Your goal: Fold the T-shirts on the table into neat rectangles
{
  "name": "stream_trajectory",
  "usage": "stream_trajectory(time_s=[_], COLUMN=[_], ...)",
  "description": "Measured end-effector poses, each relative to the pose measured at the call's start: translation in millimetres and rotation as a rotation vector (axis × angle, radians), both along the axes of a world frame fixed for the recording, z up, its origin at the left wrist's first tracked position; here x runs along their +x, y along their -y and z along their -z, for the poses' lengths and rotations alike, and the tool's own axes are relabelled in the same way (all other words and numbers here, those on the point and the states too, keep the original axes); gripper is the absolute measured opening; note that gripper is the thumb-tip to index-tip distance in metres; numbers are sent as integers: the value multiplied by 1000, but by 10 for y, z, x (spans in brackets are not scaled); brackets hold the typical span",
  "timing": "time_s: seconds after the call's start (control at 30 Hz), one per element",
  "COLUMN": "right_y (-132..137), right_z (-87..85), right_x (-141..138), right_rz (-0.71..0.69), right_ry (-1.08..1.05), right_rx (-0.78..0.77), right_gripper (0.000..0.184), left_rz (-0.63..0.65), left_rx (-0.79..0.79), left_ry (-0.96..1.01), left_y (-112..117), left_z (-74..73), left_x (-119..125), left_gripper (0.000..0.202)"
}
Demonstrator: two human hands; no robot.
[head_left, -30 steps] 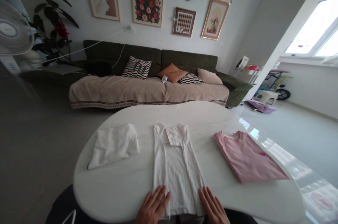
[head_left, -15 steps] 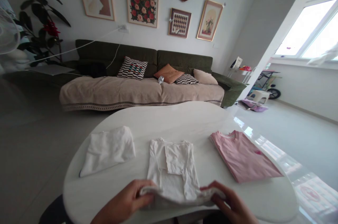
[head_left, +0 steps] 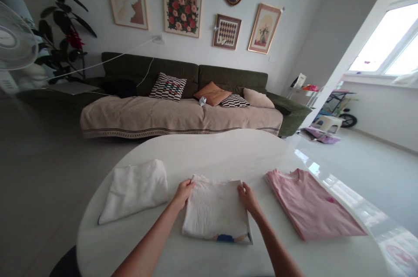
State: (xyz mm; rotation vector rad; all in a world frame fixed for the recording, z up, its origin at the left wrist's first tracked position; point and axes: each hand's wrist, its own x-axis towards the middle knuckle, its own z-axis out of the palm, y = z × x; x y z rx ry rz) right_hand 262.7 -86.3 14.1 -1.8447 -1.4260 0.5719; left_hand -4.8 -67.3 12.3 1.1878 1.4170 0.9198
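Observation:
A white garment (head_left: 217,209), folded into a rough rectangle, lies flat on the white table (head_left: 209,148) in front of me. A blue patch of print shows near its lower edge. My left hand (head_left: 184,192) pinches its far left corner, and my right hand (head_left: 247,196) grips the far right corner. Left of it rests a folded white cloth piece (head_left: 135,190) with a dark blue trace at one corner. On the right lies a folded pink shirt (head_left: 313,205) with a small darker pink mark.
Beyond the table stands a dark green sofa (head_left: 183,74) with a beige cover (head_left: 156,116) and several cushions. A fan (head_left: 15,39) is at the far left. The table's rounded edge (head_left: 80,229) curves round on the left.
Both hands have moved away from me, carrying the garment's near edge up over to its far edge. The garment is now folded over, and its blue print shows.

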Motion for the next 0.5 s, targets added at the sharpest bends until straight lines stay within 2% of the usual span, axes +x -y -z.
stream_trajectory(time_s=[0.17, 0.3, 0.4, 0.5], right_y=[37, 132, 228, 326], right_z=[-85, -226, -247, -153], right_x=[-61, -219, -372, -499], right_rz=[0, 4, -132, -293], right_ry=[166, 340, 461, 545], right_rx=[-46, -10, 42, 22], right_gripper=[27, 40, 45, 48], left_rz=[-76, -98, 102, 317], left_rx=[137, 347, 520, 565], left_ry=[-186, -396, -526, -622], left_y=[-68, 65, 279, 451], left_z=[-27, -156, -204, -179], left_x=[19, 97, 214, 299], left_gripper=[29, 38, 46, 57])
